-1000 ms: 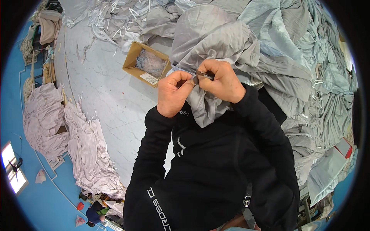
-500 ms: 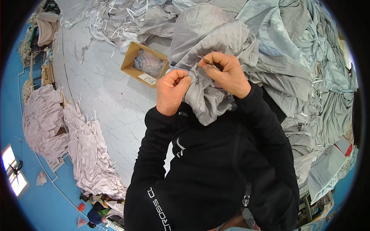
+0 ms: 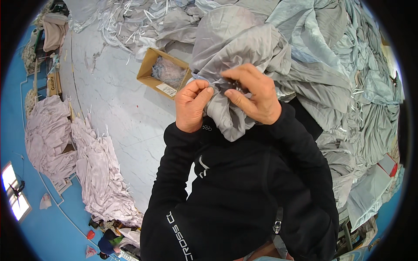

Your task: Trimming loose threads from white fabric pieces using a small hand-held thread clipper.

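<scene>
A large heap of grey fabric (image 3: 233, 37) lies bunched in front of my chest, one fold hanging down against my black top. My left hand (image 3: 190, 105) pinches the cloth's edge between thumb and fingertips. Just right of it, my right hand (image 3: 257, 96) hovers over the cloth, thumb and forefinger spread. Tucked in that palm is a small dark metal tool (image 3: 236, 85) that looks like thread snips, mostly hidden by the fingers.
An open cardboard box (image 3: 147, 77) holding clear, fluffy scraps stands left of my hands on the pale marbled table (image 3: 124, 113). Grey and bluish cloth piles (image 3: 374, 87) fill the right side. Pinkish cloth (image 3: 102, 178) hangs at the left edge. Another person (image 3: 109, 243) is at lower left.
My right thumb and forefinger have spread apart, and the tool's pointed end has drawn back into the palm. My left hand has hardly moved and keeps its pinch on the cloth.
</scene>
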The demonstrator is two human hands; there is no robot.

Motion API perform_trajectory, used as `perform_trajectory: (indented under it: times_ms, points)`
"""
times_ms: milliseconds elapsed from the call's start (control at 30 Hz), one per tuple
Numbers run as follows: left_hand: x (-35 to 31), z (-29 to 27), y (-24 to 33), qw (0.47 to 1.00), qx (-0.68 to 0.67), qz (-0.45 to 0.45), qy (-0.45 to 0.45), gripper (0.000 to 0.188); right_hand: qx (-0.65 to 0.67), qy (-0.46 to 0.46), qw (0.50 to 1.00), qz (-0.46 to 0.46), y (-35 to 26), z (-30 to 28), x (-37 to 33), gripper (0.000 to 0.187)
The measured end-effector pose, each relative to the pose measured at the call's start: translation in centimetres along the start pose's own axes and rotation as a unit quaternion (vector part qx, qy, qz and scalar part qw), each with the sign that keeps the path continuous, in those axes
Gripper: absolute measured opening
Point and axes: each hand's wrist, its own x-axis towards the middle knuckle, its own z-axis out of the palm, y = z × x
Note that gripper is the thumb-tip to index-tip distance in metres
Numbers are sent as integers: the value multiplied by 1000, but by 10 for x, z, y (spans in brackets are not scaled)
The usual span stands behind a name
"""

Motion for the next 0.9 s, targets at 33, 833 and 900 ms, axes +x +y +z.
perform_trajectory:
  times_ms: [33, 833, 900]
  points:
    - [-1, 2, 0, 999, -49, -4, -8, 7, -22, 8, 1000, -20, 1, 2, -4, 34]
    - [1, 1, -11, 988, -151, -29, -19, 9, -30, 48, 998, -9, 3, 16, -10, 29]
    - [1, 1, -10, 987, -152, -34, -25, 9, -30, 53, 998, -10, 3, 16, -9, 29]
